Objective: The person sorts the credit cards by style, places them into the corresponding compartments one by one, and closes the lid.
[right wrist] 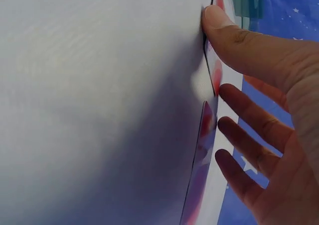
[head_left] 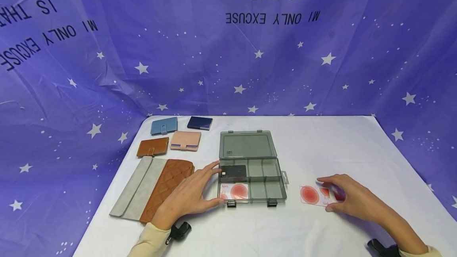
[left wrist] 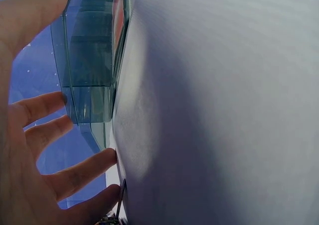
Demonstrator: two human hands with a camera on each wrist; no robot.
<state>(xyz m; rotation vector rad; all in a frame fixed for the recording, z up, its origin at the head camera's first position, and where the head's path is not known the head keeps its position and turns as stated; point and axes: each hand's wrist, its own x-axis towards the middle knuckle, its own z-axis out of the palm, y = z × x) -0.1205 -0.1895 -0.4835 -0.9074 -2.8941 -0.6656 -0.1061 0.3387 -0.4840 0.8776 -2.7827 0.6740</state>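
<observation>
Left hand spread at the box, right hand spread around a card, the pickup seemingly needs an edge pinch

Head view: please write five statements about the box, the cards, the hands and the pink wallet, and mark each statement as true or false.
1. The box is open. True.
2. The black card is outside the box. False: the black card is inside the box.
3. The left hand is beside the box. True.
4. The right hand is inside the box. False: the right hand is at a red-and-white card to the right of the box.
5. The pink wallet is left of the box. True.
</observation>
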